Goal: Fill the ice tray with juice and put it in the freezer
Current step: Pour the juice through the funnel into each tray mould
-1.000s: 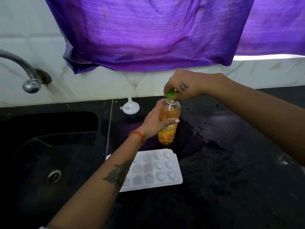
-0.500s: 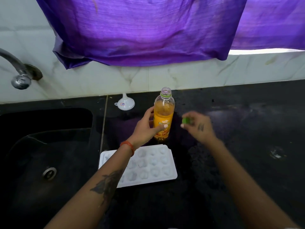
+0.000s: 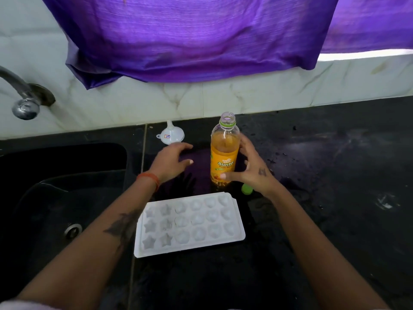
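An uncapped bottle of orange juice (image 3: 224, 153) stands upright on the black counter (image 3: 335, 175). My right hand (image 3: 253, 170) wraps round its lower right side, thumb across the front of the label and fingers behind. Its green cap (image 3: 246, 189) lies on the counter just under that wrist. My left hand (image 3: 173, 161) hovers left of the bottle with relaxed fingers, apart from it and holding nothing. The white ice tray (image 3: 238, 220), with star and round moulds that look dry, lies flat in front of the bottle, between my forearms.
A small white funnel (image 3: 170, 135) sits upside down by the wall, just beyond my left hand. A black sink (image 3: 55, 198) with a drain fills the left side, a metal tap (image 3: 23, 101) above it. A purple curtain (image 3: 190, 36) hangs over the tiled wall.
My right hand took the green cap off, laid it on the counter and now holds the bottle. My left hand let go of the bottle and moved left.
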